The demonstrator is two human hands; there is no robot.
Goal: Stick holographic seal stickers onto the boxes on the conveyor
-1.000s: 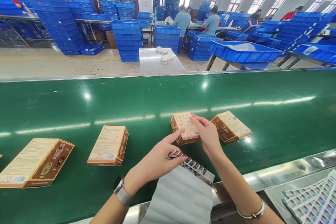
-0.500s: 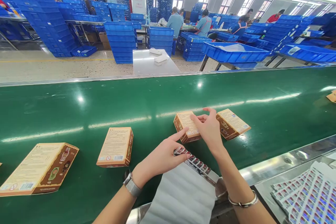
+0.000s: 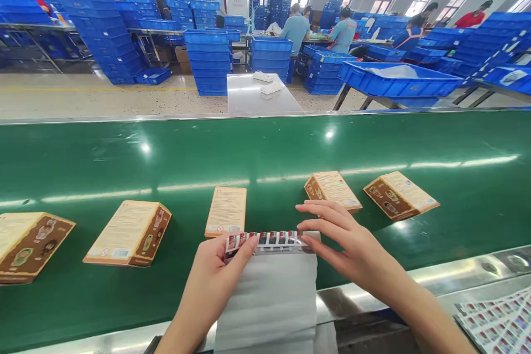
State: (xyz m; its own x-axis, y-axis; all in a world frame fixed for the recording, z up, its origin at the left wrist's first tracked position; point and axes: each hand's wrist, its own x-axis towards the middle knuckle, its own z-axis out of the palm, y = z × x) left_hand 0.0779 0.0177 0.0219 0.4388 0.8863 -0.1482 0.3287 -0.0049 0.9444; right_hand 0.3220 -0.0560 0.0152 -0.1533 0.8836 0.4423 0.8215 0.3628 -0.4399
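Now both hands had left the cream-and-brown cardboard box (image 3: 338,194), which lay farther right on the flat green belt (image 3: 207,149). The left hand (image 3: 216,270) pinched one end of a grey-white sheet (image 3: 269,293) edged with red-and-dark stickers (image 3: 272,239), turned level over the belt's near side. The right hand (image 3: 350,243) spread its upper fingers by the other end; whether it gripped there I couldn't tell. Beyond, a blue plastic tray (image 3: 394,87) held whitish material (image 3: 394,71).
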